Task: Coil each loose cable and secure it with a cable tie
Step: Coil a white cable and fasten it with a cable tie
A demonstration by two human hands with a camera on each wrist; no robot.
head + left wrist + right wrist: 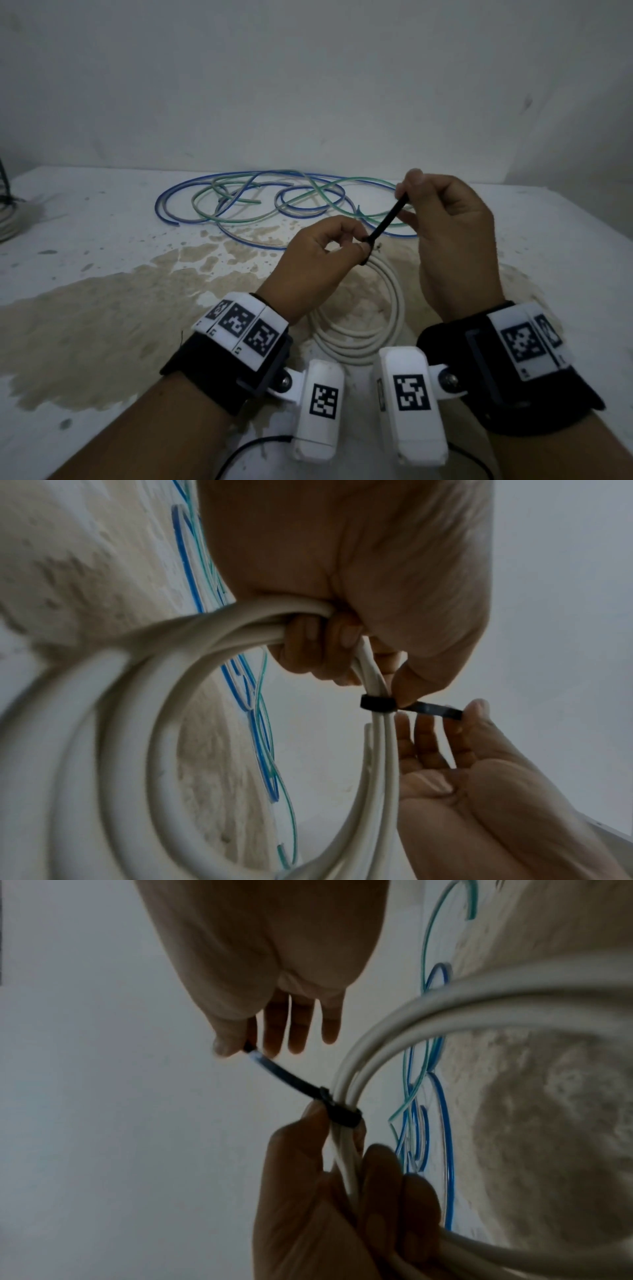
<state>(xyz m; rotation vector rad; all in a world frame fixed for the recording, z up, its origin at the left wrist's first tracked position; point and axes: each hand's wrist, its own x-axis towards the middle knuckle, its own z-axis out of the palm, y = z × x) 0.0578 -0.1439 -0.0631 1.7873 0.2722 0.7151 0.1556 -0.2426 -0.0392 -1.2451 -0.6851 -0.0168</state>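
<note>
A coiled white cable [359, 329] hangs above the table, its strands gripped in my left hand [318, 260]. A black cable tie [385, 221] is looped round the bunched strands [377, 704] just past my left fingers [342, 1115]. My right hand [442, 222] pinches the tie's free tail between thumb and forefinger [236, 1045] and holds it taut, up and to the right. The other right fingers [424, 739] are loosely extended. Loose blue and green cables [260, 202] lie tangled on the table behind the hands.
The white table [102, 222] has a large brown stain [120, 325] under and left of the hands. A grey wall stands close behind. Another coiled cable [10, 219] sits at the far left edge. A thin black lead [246, 448] runs along the near edge.
</note>
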